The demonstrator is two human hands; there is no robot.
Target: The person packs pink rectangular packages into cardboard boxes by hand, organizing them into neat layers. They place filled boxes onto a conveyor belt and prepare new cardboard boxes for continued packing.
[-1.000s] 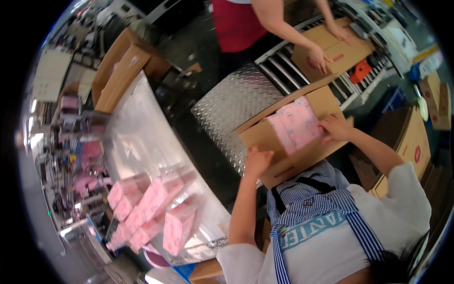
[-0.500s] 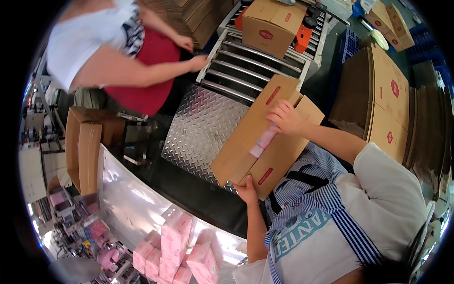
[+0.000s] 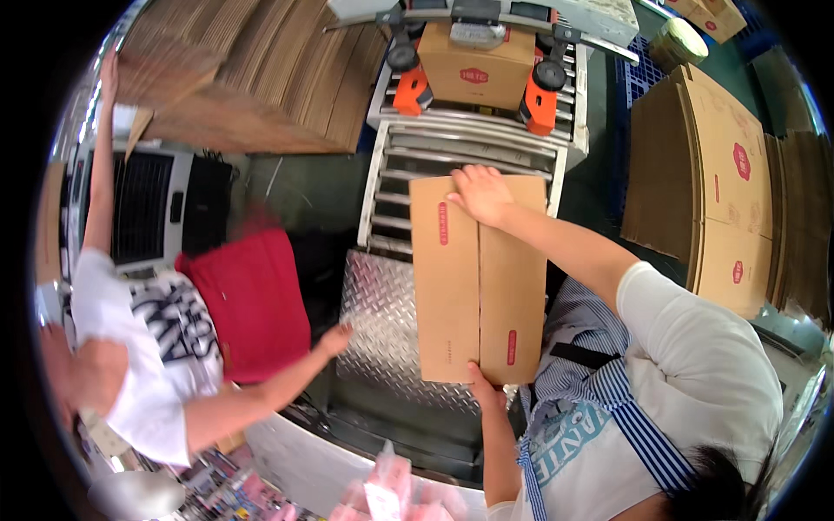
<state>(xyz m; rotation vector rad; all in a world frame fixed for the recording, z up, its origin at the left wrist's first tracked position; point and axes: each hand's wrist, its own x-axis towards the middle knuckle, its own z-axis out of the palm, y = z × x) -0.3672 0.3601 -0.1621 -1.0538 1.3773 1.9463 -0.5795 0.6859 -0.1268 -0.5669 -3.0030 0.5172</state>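
We see the closed cardboard box (image 3: 478, 278) at centre frame, on the roller conveyor (image 3: 391, 187); our right hand (image 3: 480, 194) presses flat on its far edge; our left hand (image 3: 486, 388) grips its near edge.

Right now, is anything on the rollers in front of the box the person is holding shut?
Yes. The closed cardboard box under the right hand and left hand sits at the near end of the roller conveyor. Farther along, another sealed box sits in the taping machine. The rollers between them look bare.
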